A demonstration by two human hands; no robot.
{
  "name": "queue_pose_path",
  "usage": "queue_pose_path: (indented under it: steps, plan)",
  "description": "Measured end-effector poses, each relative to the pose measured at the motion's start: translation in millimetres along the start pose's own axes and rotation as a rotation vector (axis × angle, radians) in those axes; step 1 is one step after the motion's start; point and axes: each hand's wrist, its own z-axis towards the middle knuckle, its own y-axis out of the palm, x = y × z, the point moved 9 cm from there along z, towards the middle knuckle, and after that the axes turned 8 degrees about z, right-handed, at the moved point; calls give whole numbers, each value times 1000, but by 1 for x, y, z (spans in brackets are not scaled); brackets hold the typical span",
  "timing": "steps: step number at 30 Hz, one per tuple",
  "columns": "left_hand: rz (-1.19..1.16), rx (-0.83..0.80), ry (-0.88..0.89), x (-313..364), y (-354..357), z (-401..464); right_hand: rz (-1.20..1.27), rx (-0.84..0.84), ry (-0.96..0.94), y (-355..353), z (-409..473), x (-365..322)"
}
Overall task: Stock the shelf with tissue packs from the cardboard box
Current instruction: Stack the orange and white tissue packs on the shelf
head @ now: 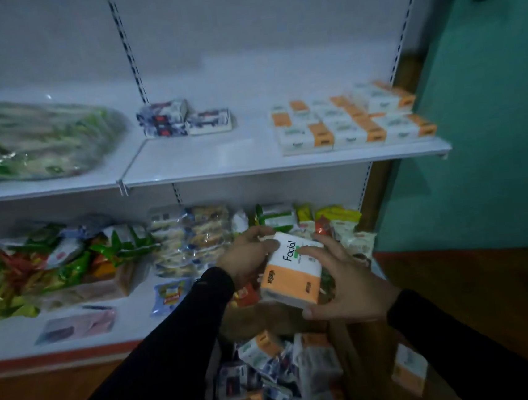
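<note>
In the head view, the left hand [245,253] and right hand [345,284] both clasp one orange-and-white tissue pack [292,271] from either side, above the cardboard box [346,366] at the near edge and well below the upper shelf [207,160], where matching packs [351,120] sit in rows at the far right. The soft wrapper could slip if either hand lets go early on the lift. Set down carelessly, it could nudge the front row over the shelf lip, or fall among the snack bags [68,260] lower left.
</note>
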Motion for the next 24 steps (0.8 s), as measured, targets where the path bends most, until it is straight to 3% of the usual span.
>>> queue_pose_path:
  steps: [7, 12, 17, 21, 24]
  plan:
    - [236, 86, 280, 117, -9, -2, 12, 315, -79, -105, 3, -36]
    - [721, 423, 451, 183, -43, 13, -27, 612, 50, -191, 0, -15]
    - [1178, 455, 392, 189, -48, 65, -82, 797, 220, -257, 7, 28]
    - [1393, 469, 320, 175, -56, 98, -61, 879, 341, -293, 17, 60]
    - [1449, 544, 376, 161, -59, 107, -65, 878, 403, -311, 26, 77]
